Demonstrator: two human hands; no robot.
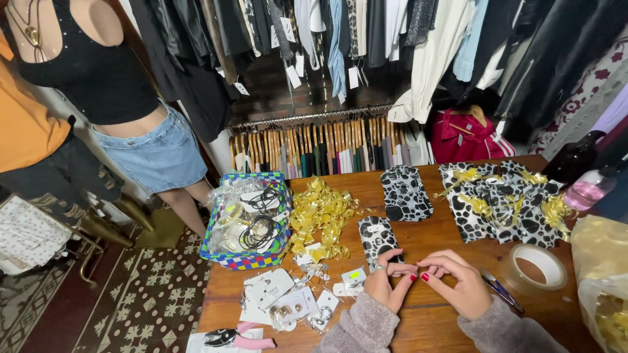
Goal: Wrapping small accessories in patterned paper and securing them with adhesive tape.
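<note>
Both hands meet at the near middle of the wooden desk (425, 320), fingertips together. The left hand (387, 284) is curled, its thumb and forefinger pinched toward the right hand (458, 281), whose fingers (437, 265) bend inward to meet them; whatever small thing sits between the fingertips is too small to make out, so I cannot tell what, if anything, they have hold of. Just beyond the left hand, touching or nearly touching its knuckles, lies a small black-and-white spotted pouch (378, 240), its long axis running from near to far with a slight lean to the left. It lies far and slightly left of the fingertips, so the left hand is the nearer one. A second spotted pouch (404, 193) lies farther off, and a heap of the same pouches tied with gold ribbon (500, 199) sits at the far right. Left of the near pouch are a pile of gold ribbon bows (320, 216), a checked basket (252, 258) of bagged jewellery, and small earring cards (281, 294). Pink-handled pliers (239, 338) lie at the near left. Just right of the right hand lie a pair of scissors (500, 291) and a roll of clear tape (536, 269).
</note>
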